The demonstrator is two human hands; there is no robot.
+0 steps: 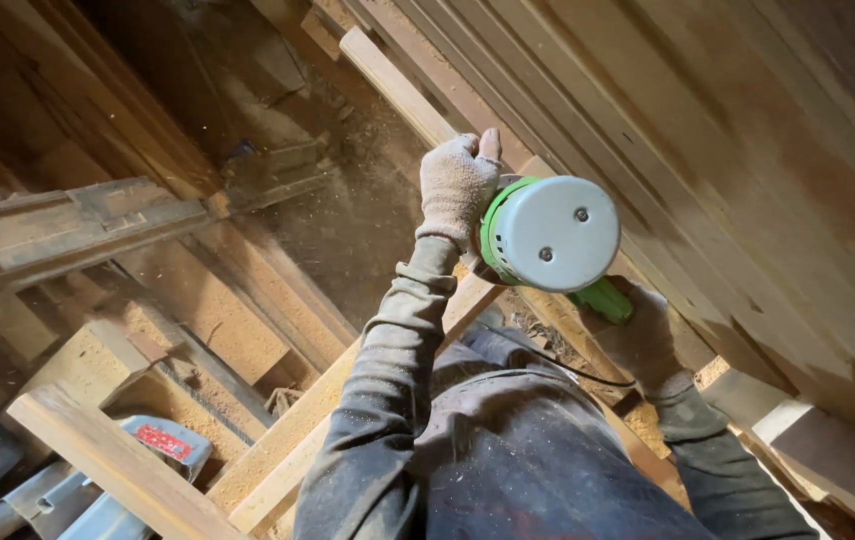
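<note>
Nearest the camera are the person's dusty grey sleeves and dark trousers, seen from above. Just beyond them both gloved hands hold a green power sander (554,240) with a round pale-grey cap, at centre frame. The left hand (457,185) is wrapped round the left side of its body, fingers pointing far. The right hand (642,335) is closed on the green handle sticking out near and right, where a black cord (587,372) trails off. The tool is pressed against a long pale wooden plank (397,90) running from far left to near right, among other leaning boards (747,150).

The sander looks compact but weighty, hard-shelled and likely to buzz in the grip, so the two-handed hold on body and handle suits it. Sawdust (217,310) covers the timber on the left; a grey metal tool with a red label (157,445) lies near left.
</note>
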